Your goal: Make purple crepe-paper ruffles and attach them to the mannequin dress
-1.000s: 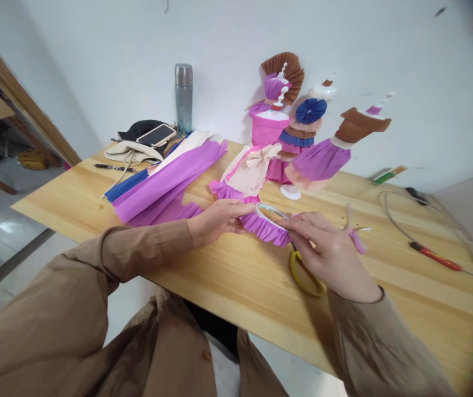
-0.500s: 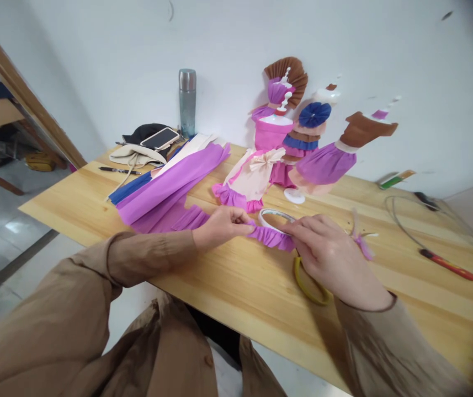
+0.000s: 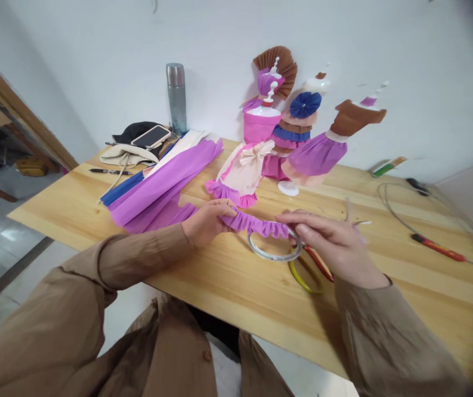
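Observation:
My left hand (image 3: 206, 223) is closed, pinching one end of a gathered purple crepe paper strip (image 3: 253, 223). The strip runs in ruffles across to my right hand (image 3: 333, 242), whose fingers are closed on its other end. A roll of tape (image 3: 275, 256) hangs tilted just below the strip, its right edge at my right fingers. Whether those fingers grip the roll itself is hidden. Under my right hand lie scissors with yellow and red handles (image 3: 304, 280), partly covered. Beyond the strip, a cream paper dress piece (image 3: 242, 171) with purple and pink ruffles rests on the table.
Purple crepe paper sheets (image 3: 165, 176) lie at left, near a phone (image 3: 151, 137), a pen (image 3: 110, 171) and a steel flask (image 3: 176, 99). Paper-dressed mannequins (image 3: 319, 154) stand along the wall. A red-handled tool with a cable (image 3: 439, 247) lies at right on the wooden table (image 3: 405, 320).
The tape roll has come from behind the strip to in front of and below it. Both hands have shifted slightly, and more of the scissors shows. The view has moved a little.

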{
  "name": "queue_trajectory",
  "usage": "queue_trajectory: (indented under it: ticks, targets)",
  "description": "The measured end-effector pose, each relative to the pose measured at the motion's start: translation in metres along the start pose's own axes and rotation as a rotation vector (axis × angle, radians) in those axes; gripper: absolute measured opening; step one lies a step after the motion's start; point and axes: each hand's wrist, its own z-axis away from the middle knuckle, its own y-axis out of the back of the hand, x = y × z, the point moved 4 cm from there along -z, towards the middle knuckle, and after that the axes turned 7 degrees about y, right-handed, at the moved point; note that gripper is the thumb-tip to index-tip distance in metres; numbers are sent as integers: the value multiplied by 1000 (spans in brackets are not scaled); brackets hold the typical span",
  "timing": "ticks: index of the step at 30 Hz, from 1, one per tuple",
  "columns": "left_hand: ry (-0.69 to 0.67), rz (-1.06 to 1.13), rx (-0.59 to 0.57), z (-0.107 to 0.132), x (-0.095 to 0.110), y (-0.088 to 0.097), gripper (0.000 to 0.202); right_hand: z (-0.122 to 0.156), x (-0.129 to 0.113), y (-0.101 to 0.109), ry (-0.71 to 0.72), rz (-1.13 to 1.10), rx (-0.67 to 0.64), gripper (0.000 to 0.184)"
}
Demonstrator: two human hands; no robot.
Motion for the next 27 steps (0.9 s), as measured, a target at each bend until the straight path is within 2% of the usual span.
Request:
queue_trajectory:
  ticks: [4,10,16,22,27]
  targets:
    - [64,29,-13,3,-1,0,19,6,10,1,-135,-176,67,21]
    - [21,36,-40,13,-1,-5,16,9,15,-1,-167,-203,142,20]
    - [10,-28,-234,17,3,-8,11,8,16,-5,-184,-312,183,25]
    - [59,-43,-523,18,-1,-9,14,7,18,-15,-238,-468,194,31]
    - [82,-173,-605,15,-9,-1,23,7,17,-14,-250,-440,220,26]
